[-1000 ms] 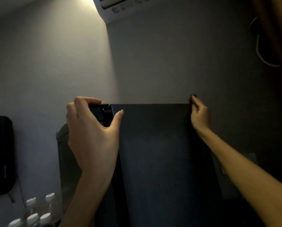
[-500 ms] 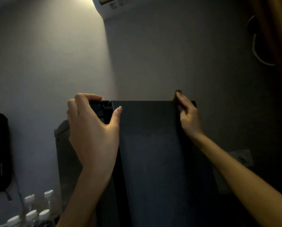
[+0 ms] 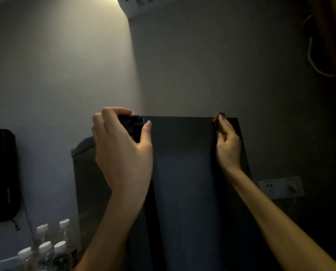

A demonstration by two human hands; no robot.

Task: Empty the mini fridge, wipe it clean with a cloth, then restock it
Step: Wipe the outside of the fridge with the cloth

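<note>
The dark mini fridge (image 3: 184,173) fills the middle of the head view, its grey body (image 3: 85,173) showing behind at the left. My left hand (image 3: 122,153) grips the fridge's top left corner, fingers hooked over the top edge and thumb on the front panel. My right hand (image 3: 227,147) is near the top right corner, fingers curled round a small dark brown cloth (image 3: 218,116) held against the top edge. The inside of the fridge is hidden.
Several capped water bottles (image 3: 46,249) stand at the lower left beside the fridge. A black bag (image 3: 1,173) hangs on the left wall. A wall socket (image 3: 280,186) sits to the right. An air conditioner (image 3: 141,4) is overhead, and a white cable (image 3: 313,61) hangs at the upper right.
My right hand with the cloth has slid left along the top edge, away from the right corner. My left hand has kept its grip.
</note>
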